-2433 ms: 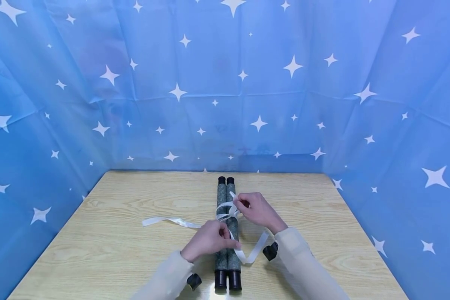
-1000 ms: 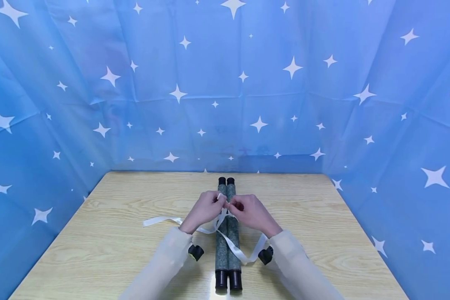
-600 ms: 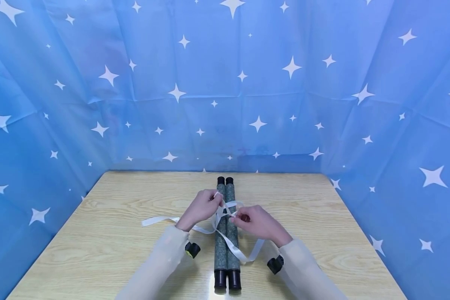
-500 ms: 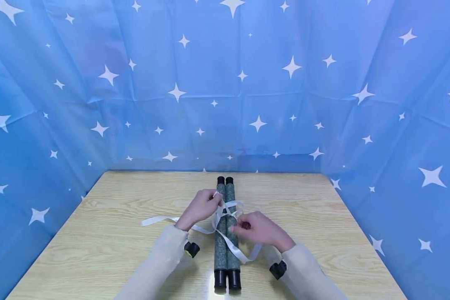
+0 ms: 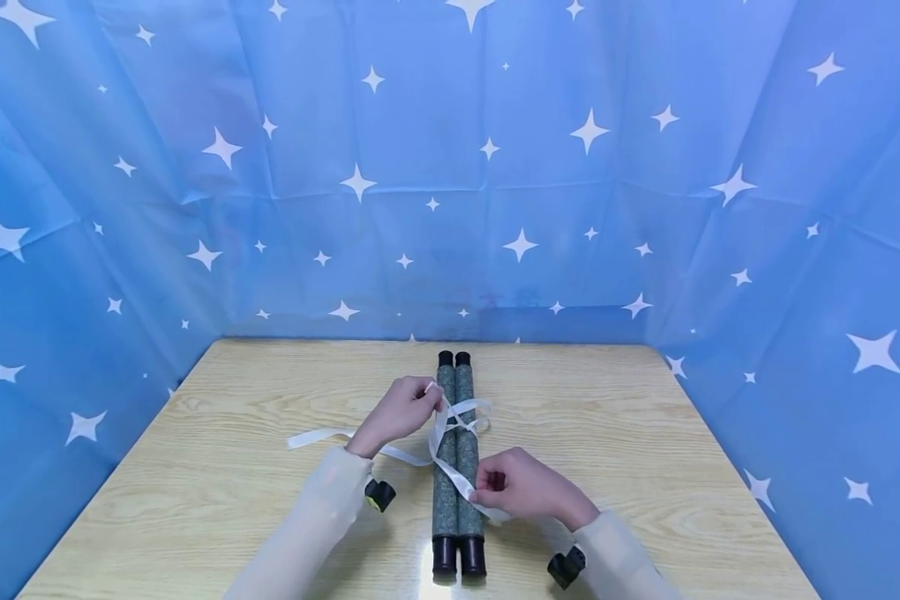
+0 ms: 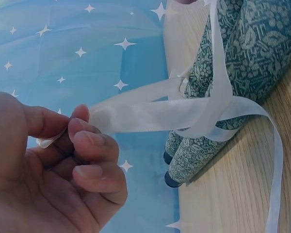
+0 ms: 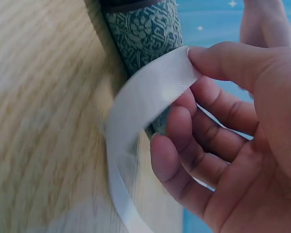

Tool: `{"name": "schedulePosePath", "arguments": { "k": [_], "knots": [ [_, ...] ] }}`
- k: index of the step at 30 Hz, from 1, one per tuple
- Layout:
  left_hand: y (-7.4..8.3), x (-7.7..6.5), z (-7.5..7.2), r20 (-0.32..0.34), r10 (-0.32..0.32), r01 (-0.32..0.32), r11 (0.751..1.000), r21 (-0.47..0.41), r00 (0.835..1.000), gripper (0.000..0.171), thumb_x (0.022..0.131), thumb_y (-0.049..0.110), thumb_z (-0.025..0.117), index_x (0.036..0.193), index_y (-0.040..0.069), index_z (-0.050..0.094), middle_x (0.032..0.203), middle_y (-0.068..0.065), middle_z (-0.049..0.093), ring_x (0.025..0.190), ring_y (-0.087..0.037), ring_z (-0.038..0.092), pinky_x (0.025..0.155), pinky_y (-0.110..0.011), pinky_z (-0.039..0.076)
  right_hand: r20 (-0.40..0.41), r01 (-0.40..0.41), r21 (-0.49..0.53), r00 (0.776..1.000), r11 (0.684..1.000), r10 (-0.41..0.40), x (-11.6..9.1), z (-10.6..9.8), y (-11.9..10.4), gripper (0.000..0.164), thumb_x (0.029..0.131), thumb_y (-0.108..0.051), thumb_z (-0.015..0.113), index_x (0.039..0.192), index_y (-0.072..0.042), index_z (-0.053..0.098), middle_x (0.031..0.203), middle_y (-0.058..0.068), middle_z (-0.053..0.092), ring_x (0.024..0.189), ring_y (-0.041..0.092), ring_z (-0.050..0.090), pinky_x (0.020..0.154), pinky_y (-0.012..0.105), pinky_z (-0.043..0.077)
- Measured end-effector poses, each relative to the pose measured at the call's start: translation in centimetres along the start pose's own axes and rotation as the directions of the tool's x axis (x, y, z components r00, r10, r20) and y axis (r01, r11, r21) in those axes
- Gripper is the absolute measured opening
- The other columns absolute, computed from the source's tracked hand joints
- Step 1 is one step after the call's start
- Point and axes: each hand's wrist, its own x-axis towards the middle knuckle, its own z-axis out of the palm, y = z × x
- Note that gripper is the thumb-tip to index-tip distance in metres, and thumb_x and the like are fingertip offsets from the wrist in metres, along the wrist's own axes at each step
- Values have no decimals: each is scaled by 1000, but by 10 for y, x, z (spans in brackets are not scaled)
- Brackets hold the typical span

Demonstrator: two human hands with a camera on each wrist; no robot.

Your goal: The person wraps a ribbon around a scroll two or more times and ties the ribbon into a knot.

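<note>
A scroll rolled from both ends point(image 5: 445, 500), green-patterned with dark end knobs, lies lengthwise on the table. White ribbon point(image 5: 450, 471) wraps its middle, with loops and crossings on top. My left hand point(image 5: 399, 412) pinches a loop of the ribbon point(image 6: 145, 116) between thumb and forefinger, drawn up taut from the scroll in the left wrist view. My right hand point(image 5: 528, 487), lower down by the scroll's near half, pinches the ribbon's other length point(image 7: 150, 90) between thumb and forefinger. The rest of that length curves down beside the scroll in the right wrist view.
A wooden table point(image 5: 630, 433) spreads under everything. One loose ribbon tail point(image 5: 318, 437) trails to the left on it. Blue star-printed cloth point(image 5: 435, 167) stands behind and at both sides. Black wrist cameras point(image 5: 566, 568) hang at both cuffs.
My left hand moved up from the near half and now pulls a loop leftward. My right hand let go of the upper loop, slid toward the near end and took the ribbon's lower length.
</note>
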Motion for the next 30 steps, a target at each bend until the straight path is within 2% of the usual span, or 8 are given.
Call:
{"name": "schedulePosePath", "arguments": {
  "k": [8,19,30],
  "knots": [
    [-6,0,-4,25,-2,2,1000,-13,1000,38,106,21,41,86,7,70,51,3,36,42,-12,27,46,-26,32,-27,-60,78,998,995,62,-17,-14,13,14,91,-25,71,81,-20,63,70,-11,64,59,3,54,54,21,46],
    [-11,-1,-8,25,-7,7,1000,-15,1000,37,106,17,43,84,6,69,51,3,35,42,-12,26,46,-26,31,-65,-162,62,984,985,166,-50,-38,28,16,91,-31,71,83,-20,63,70,-8,60,60,4,52,56,22,45],
    [-18,-2,-11,20,-33,34,999,-25,999,37,106,20,43,82,10,68,51,3,35,42,-12,25,45,-26,28,-56,-188,48,980,981,191,-76,-53,38,17,92,-32,69,84,-19,63,66,-9,57,56,-1,46,52,20,41]
  ]
}}
